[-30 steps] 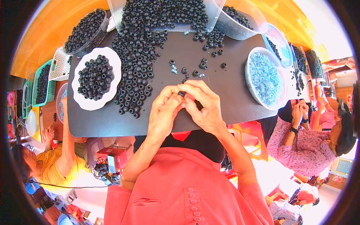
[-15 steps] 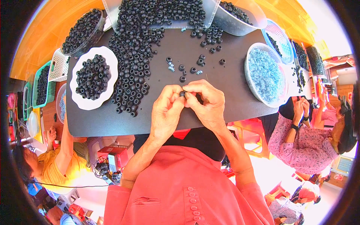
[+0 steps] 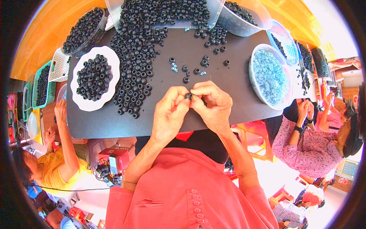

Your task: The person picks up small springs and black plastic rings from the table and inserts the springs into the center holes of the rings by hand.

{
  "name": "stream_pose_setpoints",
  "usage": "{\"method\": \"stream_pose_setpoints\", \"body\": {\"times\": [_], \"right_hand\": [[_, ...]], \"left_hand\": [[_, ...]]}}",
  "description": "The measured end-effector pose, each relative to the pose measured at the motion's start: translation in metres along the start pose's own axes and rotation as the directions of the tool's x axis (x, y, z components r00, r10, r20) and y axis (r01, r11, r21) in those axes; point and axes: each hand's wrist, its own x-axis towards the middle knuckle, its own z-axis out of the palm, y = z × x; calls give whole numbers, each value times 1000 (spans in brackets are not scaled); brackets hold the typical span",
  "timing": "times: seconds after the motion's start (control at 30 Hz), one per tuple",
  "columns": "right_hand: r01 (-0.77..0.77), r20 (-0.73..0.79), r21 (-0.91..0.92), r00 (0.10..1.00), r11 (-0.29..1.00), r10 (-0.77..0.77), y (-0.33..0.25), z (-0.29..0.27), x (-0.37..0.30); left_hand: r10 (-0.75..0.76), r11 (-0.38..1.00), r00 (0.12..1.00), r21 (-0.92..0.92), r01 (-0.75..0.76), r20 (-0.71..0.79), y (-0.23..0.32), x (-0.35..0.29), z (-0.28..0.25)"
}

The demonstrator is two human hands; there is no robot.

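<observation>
My left hand (image 3: 169, 114) pinches a small round black bead-like piece (image 3: 188, 95) between thumb and fingers, above the near part of the dark table (image 3: 179, 126). My right hand (image 3: 212, 105) closes on the same piece from the other side, its thumb and forefinger tips pressed to it. A thin line sticks up by the right forefinger; what it belongs to is hidden. Just beyond my fingers lie several loose black pieces with holes (image 3: 196, 71) and a few small clear, shiny bits (image 3: 174, 67).
On the left, a white scalloped plate (image 3: 78, 97) holds black pieces beside a long heap (image 3: 135, 72) spilling from a clear bin (image 3: 183, 26). A bowl (image 3: 253, 76) of clear bluish bits stands right. Co-workers sit at left (image 3: 61, 164) and right (image 3: 309, 149).
Both my hands stay together on the black piece, shifting very slightly, and the right fingers turn a little. The left co-worker's arm has moved near the table's edge.
</observation>
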Motion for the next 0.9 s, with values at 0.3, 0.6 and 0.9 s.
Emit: {"method": "stream_pose_setpoints", "body": {"times": [0.3, 0.6, 0.9], "right_hand": [[94, 15, -68, 996, 993, -93, 0, -1, 3], [50, -2, -98, 999, 994, -51, -5, 5, 7], [117, 17, -290, 993, 950, -117, -3, 5, 3]], "left_hand": [[158, 929, 987, 340, -147, -5, -2, 1, -2], [-151, 908, 987, -387, 161, 57, -7, 10, -6], [-120, 844, 980, -503, 185, 159, -16, 11, -9]]}}
